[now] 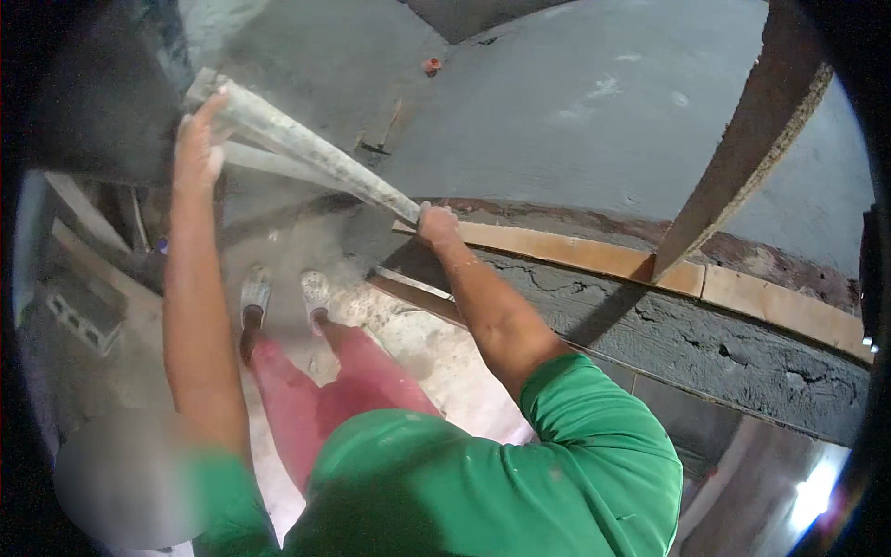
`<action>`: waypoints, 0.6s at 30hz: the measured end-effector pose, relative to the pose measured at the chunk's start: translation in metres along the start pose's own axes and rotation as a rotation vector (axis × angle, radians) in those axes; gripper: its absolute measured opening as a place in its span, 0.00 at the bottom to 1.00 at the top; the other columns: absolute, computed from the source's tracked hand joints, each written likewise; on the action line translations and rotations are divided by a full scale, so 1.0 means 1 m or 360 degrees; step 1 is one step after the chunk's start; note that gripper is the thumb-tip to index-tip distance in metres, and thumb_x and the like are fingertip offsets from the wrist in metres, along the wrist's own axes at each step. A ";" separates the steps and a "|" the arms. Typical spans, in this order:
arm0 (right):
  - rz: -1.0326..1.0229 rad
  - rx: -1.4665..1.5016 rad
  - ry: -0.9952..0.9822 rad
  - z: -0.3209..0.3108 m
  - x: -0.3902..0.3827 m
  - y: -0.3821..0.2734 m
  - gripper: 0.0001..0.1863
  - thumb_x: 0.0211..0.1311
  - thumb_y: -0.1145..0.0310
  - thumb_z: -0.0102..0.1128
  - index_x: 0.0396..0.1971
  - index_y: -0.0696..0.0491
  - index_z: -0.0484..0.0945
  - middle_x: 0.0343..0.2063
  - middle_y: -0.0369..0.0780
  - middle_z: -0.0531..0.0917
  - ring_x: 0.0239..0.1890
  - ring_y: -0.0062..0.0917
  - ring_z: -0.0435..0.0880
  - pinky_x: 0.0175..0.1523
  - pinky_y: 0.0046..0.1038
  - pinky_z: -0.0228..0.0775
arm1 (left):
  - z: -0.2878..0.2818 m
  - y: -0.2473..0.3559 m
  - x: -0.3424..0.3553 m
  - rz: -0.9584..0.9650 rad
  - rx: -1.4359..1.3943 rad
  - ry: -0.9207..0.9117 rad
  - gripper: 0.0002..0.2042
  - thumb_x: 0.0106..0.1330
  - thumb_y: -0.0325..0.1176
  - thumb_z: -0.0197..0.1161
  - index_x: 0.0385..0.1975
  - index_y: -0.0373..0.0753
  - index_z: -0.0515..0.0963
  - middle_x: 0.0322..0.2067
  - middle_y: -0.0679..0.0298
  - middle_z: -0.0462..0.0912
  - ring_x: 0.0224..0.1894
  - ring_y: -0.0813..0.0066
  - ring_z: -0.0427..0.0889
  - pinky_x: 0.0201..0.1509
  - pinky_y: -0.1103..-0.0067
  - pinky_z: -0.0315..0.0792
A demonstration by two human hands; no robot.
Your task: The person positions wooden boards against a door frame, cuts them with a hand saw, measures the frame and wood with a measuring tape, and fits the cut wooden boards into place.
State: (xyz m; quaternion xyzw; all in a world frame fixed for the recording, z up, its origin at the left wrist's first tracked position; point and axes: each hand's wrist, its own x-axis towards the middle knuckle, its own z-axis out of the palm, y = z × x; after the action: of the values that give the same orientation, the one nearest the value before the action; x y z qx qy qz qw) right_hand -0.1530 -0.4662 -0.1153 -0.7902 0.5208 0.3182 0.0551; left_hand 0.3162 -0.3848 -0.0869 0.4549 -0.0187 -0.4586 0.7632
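Note:
A long, pale, speckled straight bar slopes across the upper left, stretched between both hands. My left hand grips its far upper end, fingers along its side. My right hand is closed round the lower end, just above a row of tan tiles. Beside those tiles runs a band of rough grey mortar with cracks and gaps. What the bar is made of is hard to tell under the grey coating.
An upright board stands at the tiles on the right, before a grey plastered surface. A hollow block lies at the far left. My feet stand on a dusty pale floor; a small orange object is at the top.

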 end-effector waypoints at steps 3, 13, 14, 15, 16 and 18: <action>0.0023 0.0093 0.0022 -0.005 -0.005 0.002 0.13 0.62 0.67 0.52 0.43 0.58 0.75 0.40 0.52 0.84 0.47 0.50 0.83 0.51 0.47 0.75 | 0.000 -0.005 0.006 0.0027 -0.0024 0.0008 0.32 0.51 0.35 0.78 0.56 0.32 0.73 0.53 0.55 0.78 0.57 0.61 0.75 0.63 0.64 0.66; -0.0039 0.0046 -0.0002 -0.003 -0.004 -0.001 0.13 0.61 0.68 0.54 0.44 0.58 0.75 0.39 0.54 0.84 0.45 0.51 0.83 0.52 0.48 0.75 | -0.008 -0.011 0.013 0.0009 -0.0134 -0.0157 0.28 0.52 0.35 0.76 0.54 0.33 0.76 0.51 0.58 0.79 0.54 0.63 0.76 0.63 0.68 0.66; -0.0020 0.0043 -0.0040 -0.001 -0.003 0.003 0.13 0.61 0.68 0.54 0.43 0.58 0.75 0.39 0.54 0.84 0.45 0.51 0.83 0.52 0.48 0.74 | 0.000 -0.010 0.009 -0.0012 -0.0136 -0.0082 0.25 0.54 0.34 0.75 0.51 0.34 0.77 0.48 0.60 0.81 0.52 0.64 0.77 0.61 0.69 0.68; -0.0014 0.0038 -0.0074 -0.001 -0.001 0.002 0.13 0.60 0.67 0.54 0.43 0.58 0.75 0.39 0.55 0.84 0.46 0.52 0.83 0.52 0.48 0.74 | -0.001 -0.008 0.006 0.0001 -0.0121 -0.0054 0.25 0.54 0.34 0.75 0.51 0.34 0.77 0.48 0.60 0.81 0.52 0.64 0.77 0.61 0.69 0.68; -0.0044 0.0044 -0.0083 0.000 -0.001 -0.001 0.13 0.60 0.67 0.54 0.43 0.58 0.75 0.39 0.55 0.84 0.46 0.52 0.83 0.52 0.48 0.74 | -0.002 -0.004 0.004 0.0012 -0.0121 -0.0112 0.24 0.54 0.33 0.74 0.51 0.34 0.77 0.47 0.60 0.81 0.51 0.65 0.78 0.61 0.68 0.68; -0.0064 0.0046 -0.0002 0.000 -0.002 -0.001 0.13 0.60 0.67 0.54 0.42 0.58 0.75 0.39 0.55 0.84 0.46 0.53 0.83 0.51 0.49 0.74 | -0.003 0.000 0.003 0.0008 -0.0130 -0.0181 0.22 0.55 0.30 0.74 0.50 0.35 0.78 0.45 0.61 0.83 0.50 0.65 0.79 0.60 0.67 0.69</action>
State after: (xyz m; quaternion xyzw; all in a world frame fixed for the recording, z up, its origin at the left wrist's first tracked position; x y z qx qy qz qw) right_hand -0.1525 -0.4643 -0.1148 -0.7993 0.5095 0.3099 0.0733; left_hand 0.3192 -0.3844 -0.0898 0.3965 -0.0446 -0.4822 0.7799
